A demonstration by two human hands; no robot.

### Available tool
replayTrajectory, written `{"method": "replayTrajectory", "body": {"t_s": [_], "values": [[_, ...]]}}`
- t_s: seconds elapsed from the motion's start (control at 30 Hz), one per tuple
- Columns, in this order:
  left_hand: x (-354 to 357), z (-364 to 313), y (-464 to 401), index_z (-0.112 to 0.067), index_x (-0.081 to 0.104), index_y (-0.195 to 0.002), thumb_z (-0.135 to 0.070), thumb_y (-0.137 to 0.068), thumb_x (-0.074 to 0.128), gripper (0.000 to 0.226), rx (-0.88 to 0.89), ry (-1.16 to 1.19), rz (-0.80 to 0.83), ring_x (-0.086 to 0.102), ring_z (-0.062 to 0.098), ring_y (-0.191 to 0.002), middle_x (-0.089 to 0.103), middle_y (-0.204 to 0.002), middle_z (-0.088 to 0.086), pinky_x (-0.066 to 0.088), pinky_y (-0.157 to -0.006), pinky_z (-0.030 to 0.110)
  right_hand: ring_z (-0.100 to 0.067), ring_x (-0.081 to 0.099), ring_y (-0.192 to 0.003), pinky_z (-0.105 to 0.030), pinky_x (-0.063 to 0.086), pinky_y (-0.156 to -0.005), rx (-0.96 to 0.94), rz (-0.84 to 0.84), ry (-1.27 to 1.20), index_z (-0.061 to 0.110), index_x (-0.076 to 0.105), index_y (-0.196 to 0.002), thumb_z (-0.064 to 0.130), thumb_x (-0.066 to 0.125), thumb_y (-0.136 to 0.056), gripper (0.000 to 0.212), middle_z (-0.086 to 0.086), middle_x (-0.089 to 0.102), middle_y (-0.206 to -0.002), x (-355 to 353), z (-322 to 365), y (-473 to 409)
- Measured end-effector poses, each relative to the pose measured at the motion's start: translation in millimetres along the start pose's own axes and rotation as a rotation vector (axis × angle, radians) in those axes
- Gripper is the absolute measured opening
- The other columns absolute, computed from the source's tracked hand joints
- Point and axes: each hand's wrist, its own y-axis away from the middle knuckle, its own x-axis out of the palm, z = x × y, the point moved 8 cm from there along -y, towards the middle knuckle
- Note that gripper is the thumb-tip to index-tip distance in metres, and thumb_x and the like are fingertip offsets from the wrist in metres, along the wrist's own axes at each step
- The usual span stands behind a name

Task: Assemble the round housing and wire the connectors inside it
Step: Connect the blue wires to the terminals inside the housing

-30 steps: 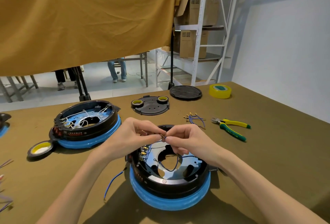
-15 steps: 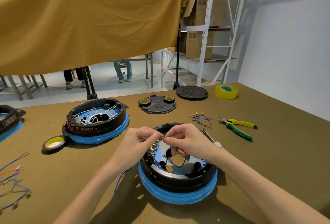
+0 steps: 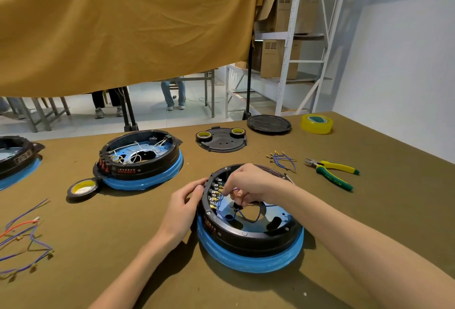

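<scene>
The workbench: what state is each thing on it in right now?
Near housing: lid off, blue wires inside.
Left hand: grips the housing's outer wall.
Right hand: pinches a blue wire at the terminals.
Far housing: open, white wires inside.
Pliers: lying unused.
Yellow tape roll: lying flat.
Two black covers: lying off.

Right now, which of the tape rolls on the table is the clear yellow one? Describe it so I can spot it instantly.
Start at the white shelving rack behind the table's far right corner. Just in front of it, right of the flat round black lid, sits the clear yellow tape roll. It is translucent yellow with a green core, while the other rolls are black outside.
</scene>
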Motion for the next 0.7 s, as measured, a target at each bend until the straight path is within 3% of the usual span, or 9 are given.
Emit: {"method": "replayTrajectory", "body": {"t_s": [0.1,0.2,0.37,0.57,0.7], "values": [[0.0,0.4,0.5,-0.025,0.065,-0.132,-0.022,-0.108,0.047,0.03,0.006,-0.004,0.008,0.067,0.0,-0.11,0.074,-0.114,-0.02,0.053,-0.082,0.013,-0.016,0.06,-0.05,-0.022,0.051,-0.049,0.116,0.047,-0.131,-0.007,0.065,-0.113,-0.003,0.067,-0.089,0.024,-0.013,0.061,-0.076,1.1,-9.2,-9.3],[-0.1,1.7,-0.1,-0.025,0.064,-0.133,-0.023,-0.108,0.047,0.031,0.012,-0.03,0.013,0.066,-0.001,-0.11,0.074,-0.115,-0.019,0.053,-0.082,0.012,-0.012,0.055,-0.052,-0.019,0.049,-0.051,0.181,0.089,-0.211,-0.003,0.072,-0.105,0.0,0.073,-0.084,0.021,-0.012,0.062,-0.09,-1.0,-14.5,-13.5],[-1.3,2.2,-1.0,-0.027,0.063,-0.135,-0.028,-0.107,0.047,0.032,0.02,-0.071,0.012,0.064,-0.005,-0.113,0.071,-0.119,-0.021,0.051,-0.083,0.008,-0.007,0.025,-0.049,-0.016,0.023,-0.041,0.176,0.112,-0.135,0.005,0.077,-0.096,0.011,0.074,-0.087,0.012,-0.001,0.046,-0.079,-7.5,-15.2,-15.5],[-2.1,2.0,-2.1,-0.034,0.064,-0.13,-0.028,-0.107,0.048,0.029,0.025,-0.079,0.031,0.064,-0.004,-0.114,0.071,-0.116,-0.025,0.052,-0.084,0.01,-0.007,0.026,-0.046,-0.017,0.022,-0.04,0.178,0.114,-0.085,0.004,0.071,-0.099,0.008,0.076,-0.086,0.014,0.003,0.049,-0.063,-7.4,-16.7,-15.9],[-3.6,3.3,-3.5,-0.029,0.064,-0.136,-0.029,-0.107,0.049,0.032,0.022,-0.093,0.048,0.064,0.0,-0.117,0.071,-0.123,-0.018,0.055,-0.088,0.017,-0.008,0.028,-0.045,-0.017,0.023,-0.039,0.168,0.15,0.044,0.005,0.071,-0.097,0.009,0.075,-0.088,0.011,0.003,0.053,-0.059,-3.2,-16.8,-16.8]]}}
